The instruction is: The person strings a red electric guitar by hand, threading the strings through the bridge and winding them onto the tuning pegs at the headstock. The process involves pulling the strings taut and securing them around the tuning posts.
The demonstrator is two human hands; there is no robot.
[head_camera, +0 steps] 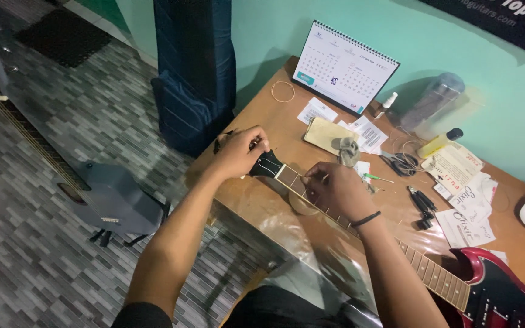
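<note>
On the wooden desk [287, 130], both hands grip the guitar neck [296, 182].

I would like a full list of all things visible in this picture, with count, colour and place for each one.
electric guitar: one, dark red body, neck lying across the table
headstock: one, black, under the left hand
table: one, brown, along the green wall
desk calendar: one, white, standing at the table's far end
rubber band: one, tan, beside the calendar
cloth: one, grey, behind the right hand
scissors: one, dark, mid-table
pliers: one, black, right of the hand
string packets: several, white, right side
second guitar: one, grey, on the floor
left hand: at the headstock
right hand: on the neck
</note>
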